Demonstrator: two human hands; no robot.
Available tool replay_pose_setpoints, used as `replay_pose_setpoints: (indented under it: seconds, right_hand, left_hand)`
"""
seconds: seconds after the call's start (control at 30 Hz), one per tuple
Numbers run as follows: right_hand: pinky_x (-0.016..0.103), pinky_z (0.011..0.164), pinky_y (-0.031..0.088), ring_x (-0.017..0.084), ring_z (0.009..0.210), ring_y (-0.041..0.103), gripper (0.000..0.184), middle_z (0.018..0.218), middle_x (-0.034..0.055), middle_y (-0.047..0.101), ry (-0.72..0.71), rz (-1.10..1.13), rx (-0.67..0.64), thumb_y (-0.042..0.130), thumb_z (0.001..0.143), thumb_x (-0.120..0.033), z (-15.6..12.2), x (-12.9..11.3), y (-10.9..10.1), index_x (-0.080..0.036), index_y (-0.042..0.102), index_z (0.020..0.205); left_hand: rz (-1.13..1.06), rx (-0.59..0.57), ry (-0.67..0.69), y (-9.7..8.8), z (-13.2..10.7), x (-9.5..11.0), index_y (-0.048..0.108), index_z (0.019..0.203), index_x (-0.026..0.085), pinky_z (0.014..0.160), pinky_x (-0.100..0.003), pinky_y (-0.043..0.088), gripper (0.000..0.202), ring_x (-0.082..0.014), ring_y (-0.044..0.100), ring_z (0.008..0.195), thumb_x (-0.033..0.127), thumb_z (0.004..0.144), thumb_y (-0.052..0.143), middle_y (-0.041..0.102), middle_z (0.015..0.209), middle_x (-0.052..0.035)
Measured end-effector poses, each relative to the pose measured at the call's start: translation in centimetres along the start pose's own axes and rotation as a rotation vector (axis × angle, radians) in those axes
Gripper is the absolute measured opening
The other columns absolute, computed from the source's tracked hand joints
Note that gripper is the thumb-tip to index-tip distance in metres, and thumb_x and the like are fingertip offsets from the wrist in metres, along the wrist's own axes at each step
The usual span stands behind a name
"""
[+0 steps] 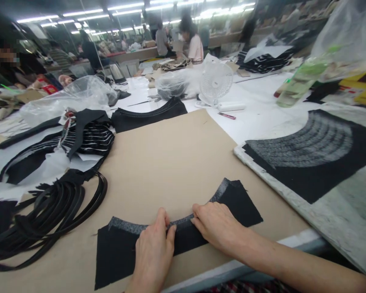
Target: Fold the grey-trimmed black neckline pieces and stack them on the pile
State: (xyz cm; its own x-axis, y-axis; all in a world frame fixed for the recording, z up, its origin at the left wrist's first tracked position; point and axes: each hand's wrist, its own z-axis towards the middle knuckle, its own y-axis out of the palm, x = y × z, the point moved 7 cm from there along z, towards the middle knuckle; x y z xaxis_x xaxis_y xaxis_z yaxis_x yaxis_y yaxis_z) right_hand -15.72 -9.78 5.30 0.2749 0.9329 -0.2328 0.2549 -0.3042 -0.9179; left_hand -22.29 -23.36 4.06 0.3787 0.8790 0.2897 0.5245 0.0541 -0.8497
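Note:
A black curved fabric piece (118, 252) with a grey inner edge lies on brown cardboard (171, 162) near the table's front edge. My left hand (152, 252) rests on its middle, thumb and fingers pinched on the grey curved edge. My right hand (216, 228) lies just to the right, fingers pressed together on the same edge. The two hands nearly touch.
A bundle of thin black curved strips (49, 211) lies left. Striped black pieces (88, 138) and plastic bags (73, 95) sit behind. A white board with a chalk-marked black pattern (317, 154) is right. A small white fan (215, 83), a green bottle (301, 79) and other people are farther back.

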Motion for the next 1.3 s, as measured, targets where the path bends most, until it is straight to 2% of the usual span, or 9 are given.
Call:
replay_pose_setpoints:
  seconds: [0.1, 0.27, 0.4, 0.47, 0.6, 0.77, 1.0, 1.17, 1.3]
  right_hand:
    - [0.029, 0.060, 0.048, 0.027, 0.074, 0.070, 0.019, 0.077, 0.0114, 0.072, 0.009, -0.003, -0.008, 0.049, 0.091, -0.023, -0.1, -0.2, -0.4, -0.016, 0.067, 0.090]
    - [0.032, 0.061, 0.050, 0.029, 0.077, 0.070, 0.021, 0.081, 0.0145, 0.072, 0.000, -0.027, -0.047, 0.050, 0.092, -0.023, -0.1, -0.7, -1.0, -0.013, 0.068, 0.092]
    - [0.031, 0.064, 0.050, 0.028, 0.080, 0.070, 0.019, 0.082, 0.0151, 0.071, -0.007, -0.026, -0.061, 0.051, 0.091, -0.020, -0.1, -1.0, -1.5, -0.011, 0.068, 0.093]
    - [0.030, 0.064, 0.050, 0.027, 0.080, 0.070, 0.019, 0.082, 0.0148, 0.071, -0.006, -0.024, -0.057, 0.051, 0.091, -0.020, -0.2, -1.1, -1.6, -0.011, 0.068, 0.094]
    - [0.029, 0.063, 0.049, 0.027, 0.079, 0.070, 0.020, 0.081, 0.0151, 0.071, 0.001, -0.020, -0.044, 0.050, 0.092, -0.021, -0.4, -1.0, -1.4, -0.011, 0.067, 0.094]
    - [0.031, 0.065, 0.050, 0.027, 0.079, 0.070, 0.019, 0.082, 0.0142, 0.071, -0.001, 0.002, -0.011, 0.049, 0.092, -0.020, -0.5, -0.8, -1.1, -0.013, 0.066, 0.094]
    - [0.030, 0.070, 0.049, 0.026, 0.084, 0.070, 0.023, 0.084, 0.0165, 0.071, 0.034, 0.047, -0.061, 0.047, 0.092, -0.022, -0.3, -0.4, -0.8, -0.012, 0.068, 0.095]
    - [0.030, 0.062, 0.045, 0.029, 0.078, 0.070, 0.024, 0.079, 0.0166, 0.071, -0.003, 0.064, -0.093, 0.048, 0.085, -0.018, 0.2, -1.2, -1.9, -0.011, 0.071, 0.083]
    - [0.025, 0.055, 0.039, 0.024, 0.073, 0.069, 0.022, 0.073, 0.0108, 0.071, -0.040, 0.128, -0.129, 0.050, 0.080, -0.018, 0.8, -1.9, -3.0, -0.015, 0.072, 0.078]
  left_hand:
    - [0.034, 0.124, 0.097, -0.1, -0.3, 0.3, 0.048, 0.080, 0.023, 0.064, -0.029, 0.033, 0.011, -0.0199, 0.059, 0.076, 0.021, 0.091, 0.048, 0.060, 0.082, 0.0000]
    - [0.088, 0.460, 0.381, 0.4, -1.4, 1.4, 0.055, 0.081, 0.021, 0.075, -0.036, 0.039, 0.014, -0.0222, 0.055, 0.087, 0.013, 0.088, 0.046, 0.059, 0.091, -0.0036]
    - [0.035, 0.534, 0.723, 2.1, -2.5, 2.6, 0.058, 0.098, 0.020, 0.076, -0.034, 0.045, 0.029, -0.0200, 0.055, 0.087, 0.004, 0.088, 0.035, 0.061, 0.095, -0.0052]
    - [0.027, 0.539, 0.795, 2.6, -2.7, 2.6, 0.058, 0.105, 0.019, 0.078, -0.033, 0.048, 0.034, -0.0195, 0.056, 0.088, 0.001, 0.087, 0.035, 0.062, 0.096, -0.0058]
    - [0.049, 0.590, 0.859, 2.8, -3.0, 2.0, 0.059, 0.112, 0.016, 0.083, -0.031, 0.052, 0.037, -0.0181, 0.058, 0.092, 0.001, 0.087, 0.035, 0.064, 0.100, -0.0075]
    - [0.225, 0.674, 0.894, 3.7, -3.9, 1.5, 0.055, 0.125, 0.012, 0.091, -0.031, 0.052, 0.045, -0.0199, 0.059, 0.104, 0.002, 0.085, 0.037, 0.064, 0.111, -0.0098]
    - [0.335, 0.707, 0.829, 4.3, -4.7, 1.8, 0.053, 0.133, 0.022, 0.092, -0.031, 0.053, 0.058, -0.0204, 0.059, 0.106, 0.001, 0.081, 0.039, 0.064, 0.114, -0.0065]
    - [0.370, 0.699, 0.846, 4.3, -5.1, 2.0, 0.052, 0.133, 0.023, 0.091, -0.029, 0.053, 0.053, -0.0206, 0.059, 0.108, 0.006, 0.084, 0.040, 0.064, 0.115, -0.0078]
    - [0.377, 0.698, 0.850, 4.1, -5.4, 2.2, 0.052, 0.133, 0.021, 0.090, -0.029, 0.053, 0.052, -0.0213, 0.060, 0.109, 0.007, 0.085, 0.039, 0.064, 0.114, -0.0086]
